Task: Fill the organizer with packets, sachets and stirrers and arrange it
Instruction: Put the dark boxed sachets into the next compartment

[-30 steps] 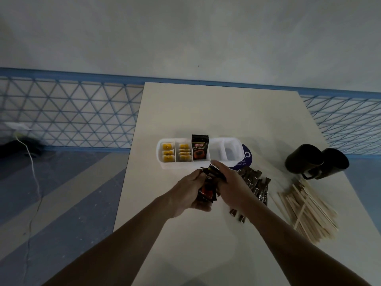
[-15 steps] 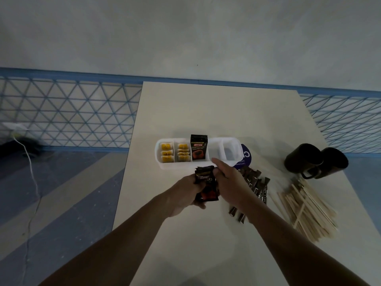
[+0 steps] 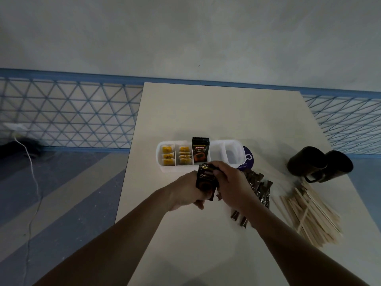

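Both hands grip a bunch of dark packets (image 3: 206, 180): the left hand (image 3: 185, 190) curls round its lower end and the right hand (image 3: 233, 186) pinches the top. How many packets is unclear. Just beyond stands the white organizer (image 3: 177, 168), with an upright packet (image 3: 200, 150) in its middle compartment. The right hand hides part of the sachet pile (image 3: 258, 184).

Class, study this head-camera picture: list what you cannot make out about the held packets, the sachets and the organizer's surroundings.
1. Head view: number of dark packets held; the left hand and right hand wrap the stack.
2. Head view: extent of the dark sachet pile; the right forearm covers part.
3. Head view: purple card's wording; the organizer hides most.
4. Head view: print on yellow sachets; too small.
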